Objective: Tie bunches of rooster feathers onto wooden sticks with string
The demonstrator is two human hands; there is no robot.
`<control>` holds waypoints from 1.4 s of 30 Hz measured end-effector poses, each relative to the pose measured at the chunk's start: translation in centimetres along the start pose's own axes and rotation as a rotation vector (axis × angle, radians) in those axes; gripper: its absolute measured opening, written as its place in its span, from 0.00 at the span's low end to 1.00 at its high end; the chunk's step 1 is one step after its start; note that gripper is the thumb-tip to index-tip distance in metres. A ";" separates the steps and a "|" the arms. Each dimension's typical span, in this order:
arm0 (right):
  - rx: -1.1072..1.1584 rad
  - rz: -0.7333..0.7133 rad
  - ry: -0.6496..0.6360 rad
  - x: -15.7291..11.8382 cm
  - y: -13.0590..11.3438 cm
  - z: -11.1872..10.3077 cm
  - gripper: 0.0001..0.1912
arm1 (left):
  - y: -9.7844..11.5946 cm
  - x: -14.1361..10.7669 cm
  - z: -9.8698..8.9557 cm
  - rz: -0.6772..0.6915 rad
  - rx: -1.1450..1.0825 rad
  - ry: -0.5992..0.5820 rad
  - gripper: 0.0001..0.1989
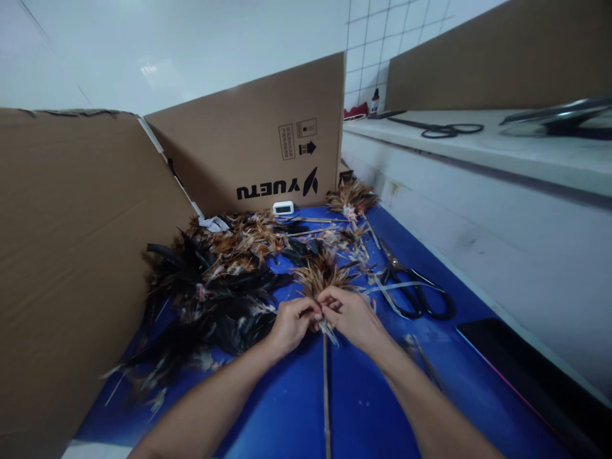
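A fan of brown feathers (321,273) is gathered around the top of a thin stick (326,389), which runs down toward me over the blue tabletop. My left hand (295,323) pinches the base of the feathers from the left. From the other side, my right hand (350,317) pinches the same spot, its fingertips meeting those of the left. Pale quill ends (328,331) stick out just beneath my fingers. Whatever fine strand or tie may lie between the fingertips is hidden.
Black feathers (239,325) and loose brown feathers (239,239) are heaped at left. Black-handled scissors (411,290) and a phone (521,376) lie at right. Cardboard panels (215,146) stand behind and left. A small white digital display (283,208) and another feather bundle (352,196) sit farther back.
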State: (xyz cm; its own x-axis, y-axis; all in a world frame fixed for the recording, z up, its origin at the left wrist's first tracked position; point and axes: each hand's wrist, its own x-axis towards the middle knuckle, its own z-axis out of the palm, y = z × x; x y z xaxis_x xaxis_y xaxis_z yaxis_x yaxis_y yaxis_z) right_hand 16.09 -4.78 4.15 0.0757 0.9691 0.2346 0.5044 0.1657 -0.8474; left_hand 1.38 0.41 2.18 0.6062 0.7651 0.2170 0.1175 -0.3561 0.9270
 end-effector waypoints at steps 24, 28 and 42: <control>0.296 0.062 0.007 -0.4 -1.1 0.6 0.06 | -0.6 -0.1 0.2 -0.081 -0.032 -0.010 0.09; 0.231 0.049 0.069 -0.5 -0.9 1.3 0.05 | -0.8 -0.2 0.2 0.006 0.077 -0.013 0.09; -0.029 0.008 0.088 -0.6 -0.8 0.0 0.03 | 0.1 -0.6 0.1 -0.020 0.053 -0.003 0.09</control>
State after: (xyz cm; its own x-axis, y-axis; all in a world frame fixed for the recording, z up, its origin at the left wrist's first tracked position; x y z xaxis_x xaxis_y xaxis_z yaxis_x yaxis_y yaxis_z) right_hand 15.63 -5.50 4.69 0.1544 0.9504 0.2700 0.5279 0.1517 -0.8357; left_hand 1.13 -0.14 2.08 0.6054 0.7710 0.1978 0.1714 -0.3690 0.9135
